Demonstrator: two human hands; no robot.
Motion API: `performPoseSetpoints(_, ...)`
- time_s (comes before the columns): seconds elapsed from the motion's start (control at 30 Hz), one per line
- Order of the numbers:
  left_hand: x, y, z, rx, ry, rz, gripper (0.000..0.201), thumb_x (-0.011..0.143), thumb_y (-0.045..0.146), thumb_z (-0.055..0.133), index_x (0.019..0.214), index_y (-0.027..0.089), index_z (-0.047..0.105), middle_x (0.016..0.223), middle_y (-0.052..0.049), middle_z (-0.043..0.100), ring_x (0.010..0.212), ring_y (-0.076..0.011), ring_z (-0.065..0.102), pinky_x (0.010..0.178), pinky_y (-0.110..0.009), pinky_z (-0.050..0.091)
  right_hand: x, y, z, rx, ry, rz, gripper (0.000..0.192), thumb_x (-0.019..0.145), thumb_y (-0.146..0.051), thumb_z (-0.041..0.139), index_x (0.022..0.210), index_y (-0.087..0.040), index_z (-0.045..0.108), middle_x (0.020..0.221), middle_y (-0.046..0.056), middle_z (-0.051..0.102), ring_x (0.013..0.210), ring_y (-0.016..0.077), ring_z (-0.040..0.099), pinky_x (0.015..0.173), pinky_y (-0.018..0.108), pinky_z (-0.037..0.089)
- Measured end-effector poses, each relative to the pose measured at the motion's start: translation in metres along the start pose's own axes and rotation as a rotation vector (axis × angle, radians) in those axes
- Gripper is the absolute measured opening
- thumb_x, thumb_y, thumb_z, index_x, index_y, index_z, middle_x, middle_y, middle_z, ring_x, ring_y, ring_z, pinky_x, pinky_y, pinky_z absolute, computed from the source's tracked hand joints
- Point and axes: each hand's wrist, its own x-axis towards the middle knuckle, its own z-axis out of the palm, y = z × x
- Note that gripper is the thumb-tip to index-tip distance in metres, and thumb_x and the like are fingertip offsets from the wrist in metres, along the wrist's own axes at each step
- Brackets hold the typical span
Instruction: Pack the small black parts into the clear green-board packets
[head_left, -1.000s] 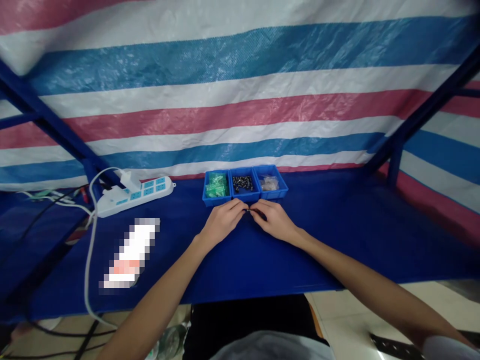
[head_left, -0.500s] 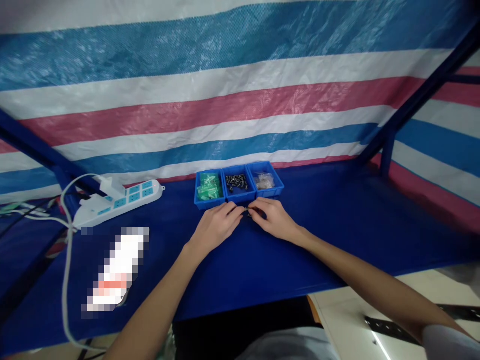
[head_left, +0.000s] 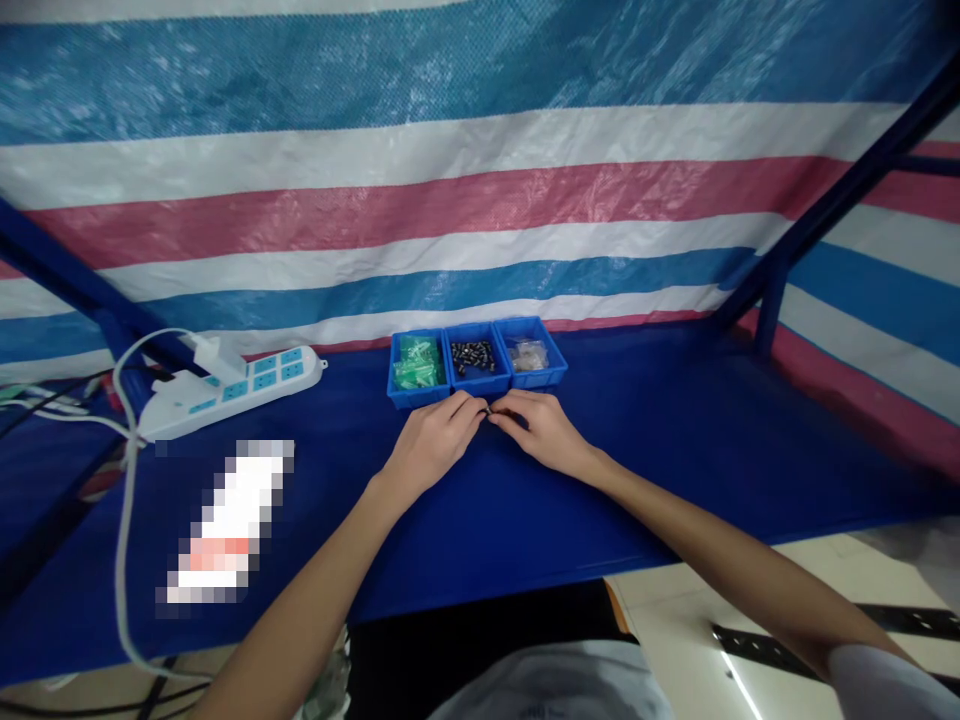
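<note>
My left hand (head_left: 437,442) and my right hand (head_left: 541,430) rest on the blue table (head_left: 675,440), fingertips meeting just in front of three small blue bins. Between the fingertips sits a tiny dark part (head_left: 488,411), pinched from both sides; its shape is too small to make out. The left bin (head_left: 417,368) holds green pieces, the middle bin (head_left: 475,361) holds small black parts, and the right bin (head_left: 531,358) holds clear pieces.
A white power strip (head_left: 232,388) with a plug and white cable lies at the left. A blurred white and red object (head_left: 229,520) lies near the front left. A striped tarp (head_left: 480,200) hangs behind, with blue frame bars at both sides.
The view has shifted slightly, so everything sits a little left and higher in frame. Both hands stay together at the same spot in front of the bins.
</note>
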Motion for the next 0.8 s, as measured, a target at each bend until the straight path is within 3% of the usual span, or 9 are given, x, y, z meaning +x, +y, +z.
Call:
performPoseSetpoints(0.23, -0.0016, -0.0019, 0.0017, -0.141, -0.005, -0.071, 0.014, 0.099, 0.017, 0.049, 0.106, 0.017, 0.061, 0.096, -0.004, 0.068, 0.08, -0.0138, 0.068, 0.066, -0.023, 0.054, 0.0027, -0.0046, 0.0026, 0.002, 0.037, -0.005, 0.013, 0.095, -0.024, 0.062, 0.085, -0.018, 0.068, 0.082, 0.003, 0.069, 0.075, 0.0161, 0.064, 0.072, 0.028, 0.046)
performPoseSetpoints(0.43, -0.0014, -0.0025, 0.0019, -0.13, -0.006, -0.063, 0.015, 0.099, 0.016, 0.049, 0.108, 0.016, 0.061, 0.098, -0.005, 0.069, 0.082, -0.0147, 0.068, 0.067, -0.024, 0.055, 0.0053, -0.0045, 0.0014, -0.013, 0.053, 0.036, 0.016, 0.092, -0.03, 0.066, 0.082, -0.019, 0.067, 0.077, 0.001, 0.067, 0.067, 0.0146, 0.059, 0.065, 0.027, 0.044)
performPoseSetpoints(0.8, -0.0015, -0.002, 0.0041, -0.101, 0.01, -0.077, 0.016, 0.1, 0.021, 0.05, 0.108, 0.015, 0.062, 0.097, -0.006, 0.068, 0.082, -0.0155, 0.068, 0.068, -0.026, 0.055, 0.0061, -0.009, 0.0038, 0.179, 0.127, 0.118, 0.015, 0.09, -0.032, 0.066, 0.099, -0.021, 0.06, 0.09, 0.003, 0.069, 0.081, 0.0166, 0.067, 0.06, 0.024, 0.049)
